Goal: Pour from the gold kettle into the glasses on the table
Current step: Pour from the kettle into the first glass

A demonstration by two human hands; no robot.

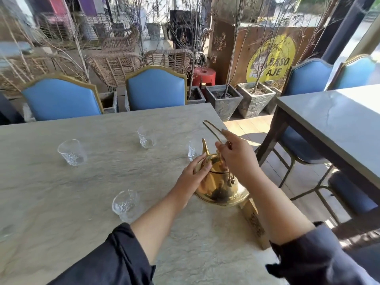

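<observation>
A shiny gold kettle [221, 188] stands near the right edge of the stone-look table [61, 192], its spout pointing away from me. My right hand [236, 155] grips the raised wire handle [211, 129] above it. My left hand [194, 171] rests on the kettle's lid and left shoulder. Several clear cut glasses stand upright: one at the far left [72, 152], one at the back centre [147, 136], one just behind the spout [193, 150], partly hidden, and one close to me [126, 204] beside my left forearm. I cannot tell whether they hold liquid.
Two blue padded chairs [156, 89] line the table's far side. A second table [337, 112] with blue chairs stands to the right across a narrow aisle. A gilded chair back [254, 223] rises at the table's right edge below the kettle. Concrete planters stand behind.
</observation>
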